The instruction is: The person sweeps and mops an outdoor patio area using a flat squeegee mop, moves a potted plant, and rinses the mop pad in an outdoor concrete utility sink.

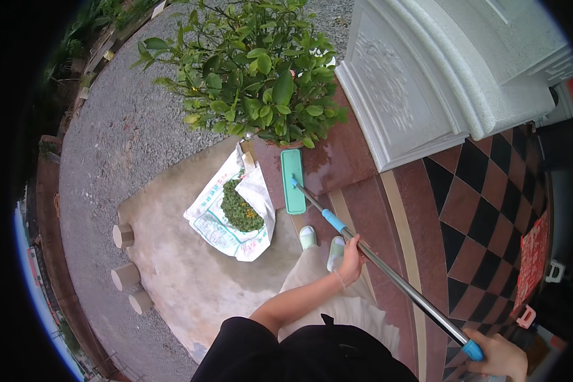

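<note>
A flat mop runs diagonally across the view, its steel pole [406, 287] ending in a blue cap at the lower right. My left hand [352, 261] grips the pole below its blue collar [334, 220]. Around the capped end closes my right hand [499, 354]. The green mop head [294, 191] lies flat on the dark red stone tiles, just in front of a potted leafy shrub [262, 90]. Left of the mop head, a white woven sack [210, 229] is spread on the concrete with chopped green leaves [238, 210] on it.
A carved pale stone pillar base [401, 86] stands at the upper right. Red tiled steps [387, 229] rise towards a checkered tile floor [477, 224]. Several short round posts [125, 277] line the concrete slab [181, 296], with gravel [110, 143] beyond. My slippers [307, 237] are near the mop head.
</note>
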{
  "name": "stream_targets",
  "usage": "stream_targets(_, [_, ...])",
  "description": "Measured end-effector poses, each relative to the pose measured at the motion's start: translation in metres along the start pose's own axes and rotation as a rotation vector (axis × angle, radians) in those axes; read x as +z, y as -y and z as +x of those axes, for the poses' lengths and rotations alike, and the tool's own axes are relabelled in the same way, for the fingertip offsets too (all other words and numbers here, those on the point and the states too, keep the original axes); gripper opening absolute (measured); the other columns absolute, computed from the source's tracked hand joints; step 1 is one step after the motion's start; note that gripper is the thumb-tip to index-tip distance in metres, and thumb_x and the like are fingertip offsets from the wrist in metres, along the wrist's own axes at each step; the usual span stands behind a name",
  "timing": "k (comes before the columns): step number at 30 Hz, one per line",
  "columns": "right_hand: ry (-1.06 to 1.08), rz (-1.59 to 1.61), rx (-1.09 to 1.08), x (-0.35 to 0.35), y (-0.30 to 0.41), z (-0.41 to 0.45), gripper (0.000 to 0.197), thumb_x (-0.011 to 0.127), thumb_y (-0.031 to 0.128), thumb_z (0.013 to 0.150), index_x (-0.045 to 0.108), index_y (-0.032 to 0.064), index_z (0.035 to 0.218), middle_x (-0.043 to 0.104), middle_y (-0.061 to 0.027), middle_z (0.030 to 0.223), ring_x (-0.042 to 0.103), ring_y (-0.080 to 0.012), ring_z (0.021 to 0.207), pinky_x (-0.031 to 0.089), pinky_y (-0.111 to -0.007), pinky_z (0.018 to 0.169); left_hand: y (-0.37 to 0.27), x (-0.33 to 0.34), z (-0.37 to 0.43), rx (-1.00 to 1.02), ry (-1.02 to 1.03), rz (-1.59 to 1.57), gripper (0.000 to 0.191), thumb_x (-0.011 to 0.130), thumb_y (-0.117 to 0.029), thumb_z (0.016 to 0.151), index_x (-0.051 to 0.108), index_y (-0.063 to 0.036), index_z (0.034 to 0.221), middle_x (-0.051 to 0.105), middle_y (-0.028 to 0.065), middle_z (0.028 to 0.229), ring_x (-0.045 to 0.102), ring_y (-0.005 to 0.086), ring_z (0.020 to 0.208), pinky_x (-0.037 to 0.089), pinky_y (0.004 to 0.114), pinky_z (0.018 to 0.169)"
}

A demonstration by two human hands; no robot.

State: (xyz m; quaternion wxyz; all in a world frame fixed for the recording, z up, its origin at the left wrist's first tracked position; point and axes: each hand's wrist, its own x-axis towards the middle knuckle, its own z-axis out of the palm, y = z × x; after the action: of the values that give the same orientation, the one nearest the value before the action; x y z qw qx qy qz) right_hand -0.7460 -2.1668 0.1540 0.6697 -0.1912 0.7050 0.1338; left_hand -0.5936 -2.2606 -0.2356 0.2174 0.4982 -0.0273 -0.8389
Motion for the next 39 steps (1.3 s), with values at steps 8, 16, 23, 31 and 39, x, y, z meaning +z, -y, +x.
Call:
stream_targets(8, [-0.607,-0.793,-0.069,0.074,-0.019,0.057,0.041,0.057,0.014,0.068,0.044,0.0005,0.105,0.052,-0.0136,0.063,0.053,-0.0235,0.055,0.042,-0.033,0.051,-0.006,-0.030,0.011,-0.248,-0.023,0.423,0.029,0.037,-0.030,0.083,0.036,-0.0039,0.094,0.052,0.0084,0.080,0.058,0.0200,0.070,0.049,0.034,0.063])
stream_targets(16, [0.521,1.218,0.206,0.094,-0.057,0.077,0.024,0.053,0.010,0.076,0.042,0.0092,0.098,0.046,-0.0017,0.064,0.041,-0.0126,0.040,0.034,-0.024,0.033,-0.038,-0.083,-0.003,-0.456,0.104,0.187,0.025,0.037,-0.030,0.084,0.033,-0.0060,0.093,0.054,0.0096,0.083,0.059,0.0257,0.075,0.049,0.041,0.065])
stream_targets(23, [0.013,0.670,-0.035,0.124,-0.041,0.088,0.018,0.053,0.007,0.075,0.049,0.0059,0.093,0.046,-0.0026,0.056,0.044,-0.0086,0.043,0.033,-0.020,0.035,-0.035,-0.093,0.000,-0.396,0.062,0.313,0.026,0.030,-0.030,0.086,0.029,-0.0071,0.096,0.054,0.0104,0.082,0.058,0.0281,0.071,0.050,0.041,0.062])
stream_targets(31, [-0.146,0.115,-0.220,0.140,0.018,0.153,0.021,0.055,0.015,0.073,0.047,0.0025,0.089,0.045,-0.0074,0.059,0.051,-0.0155,0.058,0.041,-0.030,0.054,-0.097,-0.112,0.056,-0.076,-0.014,0.370,0.024,0.033,-0.029,0.084,0.027,-0.0070,0.092,0.049,0.0082,0.068,0.057,0.0262,0.055,0.051,0.038,0.051])
stream_targets(39, [-0.067,0.359,-0.341,0.133,0.109,0.227,0.026,0.050,0.014,0.077,0.035,-0.0009,0.091,0.045,-0.0083,0.054,0.047,-0.0140,0.038,0.039,-0.027,0.033,-0.223,-0.119,0.164,-0.071,-0.109,0.578,0.024,0.034,-0.031,0.082,0.038,-0.0080,0.089,0.052,0.0047,0.068,0.059,0.0252,0.058,0.051,0.038,0.052])
